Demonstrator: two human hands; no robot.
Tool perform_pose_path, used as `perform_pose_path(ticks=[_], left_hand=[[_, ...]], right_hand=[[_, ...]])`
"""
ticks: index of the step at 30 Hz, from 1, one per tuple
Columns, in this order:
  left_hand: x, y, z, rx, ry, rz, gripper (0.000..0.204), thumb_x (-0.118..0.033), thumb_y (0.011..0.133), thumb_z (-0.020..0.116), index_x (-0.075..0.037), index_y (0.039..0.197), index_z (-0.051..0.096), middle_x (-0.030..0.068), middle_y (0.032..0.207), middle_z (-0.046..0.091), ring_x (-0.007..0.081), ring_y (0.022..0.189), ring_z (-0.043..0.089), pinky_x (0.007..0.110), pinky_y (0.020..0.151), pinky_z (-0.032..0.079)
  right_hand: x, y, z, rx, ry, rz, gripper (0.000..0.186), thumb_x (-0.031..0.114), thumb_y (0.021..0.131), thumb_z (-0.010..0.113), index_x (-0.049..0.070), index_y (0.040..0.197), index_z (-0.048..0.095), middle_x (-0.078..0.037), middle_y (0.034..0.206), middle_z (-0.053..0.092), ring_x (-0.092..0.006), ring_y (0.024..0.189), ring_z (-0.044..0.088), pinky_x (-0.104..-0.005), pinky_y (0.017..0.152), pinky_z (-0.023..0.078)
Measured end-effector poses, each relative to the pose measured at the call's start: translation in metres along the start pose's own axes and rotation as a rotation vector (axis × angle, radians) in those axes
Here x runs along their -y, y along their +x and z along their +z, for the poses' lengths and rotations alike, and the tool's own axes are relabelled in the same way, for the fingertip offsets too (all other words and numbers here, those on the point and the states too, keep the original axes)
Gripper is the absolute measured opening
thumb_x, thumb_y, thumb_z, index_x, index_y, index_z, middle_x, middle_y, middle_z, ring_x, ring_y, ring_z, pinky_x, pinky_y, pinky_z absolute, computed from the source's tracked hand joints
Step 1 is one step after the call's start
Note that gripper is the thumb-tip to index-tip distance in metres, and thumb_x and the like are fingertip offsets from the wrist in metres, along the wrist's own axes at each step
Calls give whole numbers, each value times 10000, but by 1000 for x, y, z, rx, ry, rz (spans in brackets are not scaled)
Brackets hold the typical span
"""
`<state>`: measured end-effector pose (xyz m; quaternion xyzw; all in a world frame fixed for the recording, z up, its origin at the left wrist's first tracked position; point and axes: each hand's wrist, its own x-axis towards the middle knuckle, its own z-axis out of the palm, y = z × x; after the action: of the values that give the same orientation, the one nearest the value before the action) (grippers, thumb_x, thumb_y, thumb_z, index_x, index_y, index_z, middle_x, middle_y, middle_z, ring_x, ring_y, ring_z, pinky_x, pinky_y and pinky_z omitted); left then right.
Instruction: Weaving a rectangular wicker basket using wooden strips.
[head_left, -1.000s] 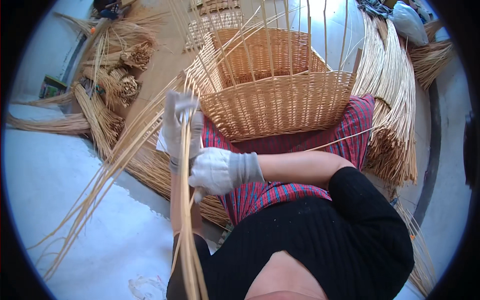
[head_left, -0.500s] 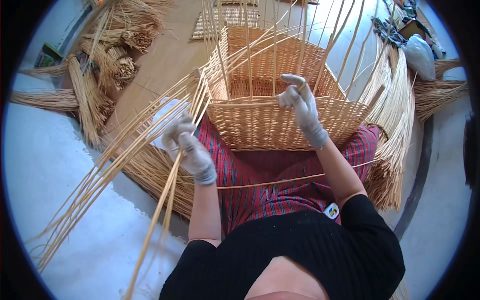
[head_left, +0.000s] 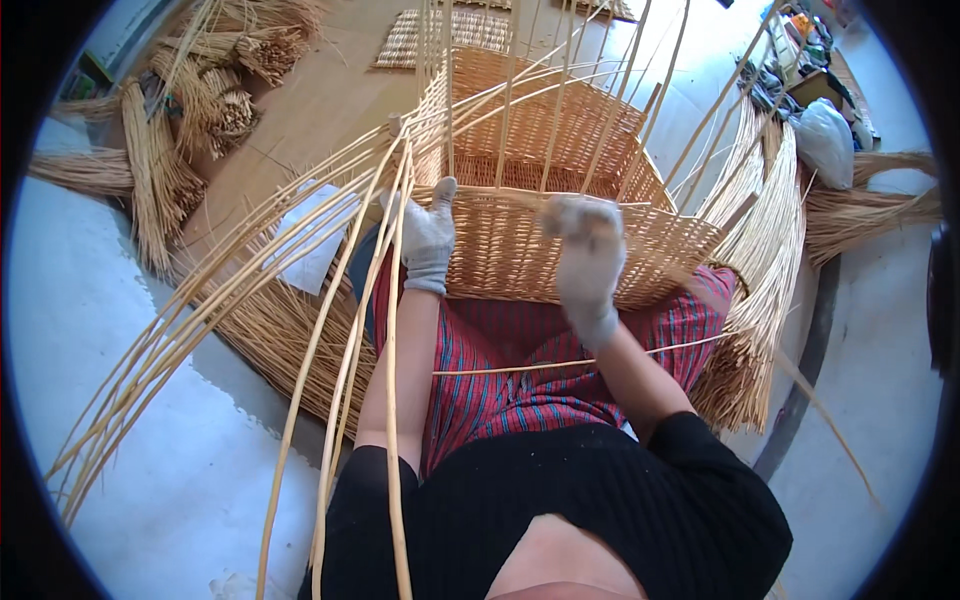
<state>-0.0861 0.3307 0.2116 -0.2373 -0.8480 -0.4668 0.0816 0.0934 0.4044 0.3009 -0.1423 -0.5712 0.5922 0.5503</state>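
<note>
A rectangular wicker basket [head_left: 500, 245] rests on my lap, tall stakes rising from its walls. My left hand [head_left: 427, 240], gloved in white, is closed round its front left corner, thumb up at the rim. Some of its fingers are hidden behind loose rods [head_left: 345, 330] that fan from that corner down past my left arm. In front of the near wall, just below the rim, my right hand [head_left: 588, 260], also gloved, is closed and smeared by motion. It appears to grip a thin wicker rod [head_left: 830, 415], whose blurred tail swings out at the right.
Bundles of wicker rods lie at left [head_left: 160, 190] and right [head_left: 765, 290], with another [head_left: 290, 340] beside my left leg. A white sheet [head_left: 315, 235] is under the fanned rods. A pale plastic bag [head_left: 825, 140] sits far right; a woven mat [head_left: 440, 38] lies beyond the basket.
My left hand has let go of the loose rods and moved up and right to the basket corner. My right hand has moved down and slightly left, its fingers now curled.
</note>
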Motion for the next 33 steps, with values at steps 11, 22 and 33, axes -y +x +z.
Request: perform_pose_path(ticks=[11,22,33], left_hand=[[7,13,24,-124,-2,-13,1019,-876,922,478,106,1027,730,216,728,730,378,678,681,446,1007,522],[-21,-17,-11,29,-642,-449,435,-349,994,753,54,1119,647,147,1045,688,182,905,668,338,841,570],[-70,29,16,956,-434,-382,517,-411,1042,695,89,1171,690,145,1073,735,217,772,750,300,603,644]], right_hand=[[-63,192,122,309,-994,-190,377,156,1006,590,91,1377,608,-213,1414,626,-346,1245,658,-471,1036,519],[-28,4,-120,-181,-141,626,150,105,1079,626,88,1218,682,-44,1038,751,-107,808,670,-246,738,549],[2,92,-17,-11,-535,-204,510,28,1020,588,111,1520,532,-169,1427,612,-237,1374,584,-374,998,574]])
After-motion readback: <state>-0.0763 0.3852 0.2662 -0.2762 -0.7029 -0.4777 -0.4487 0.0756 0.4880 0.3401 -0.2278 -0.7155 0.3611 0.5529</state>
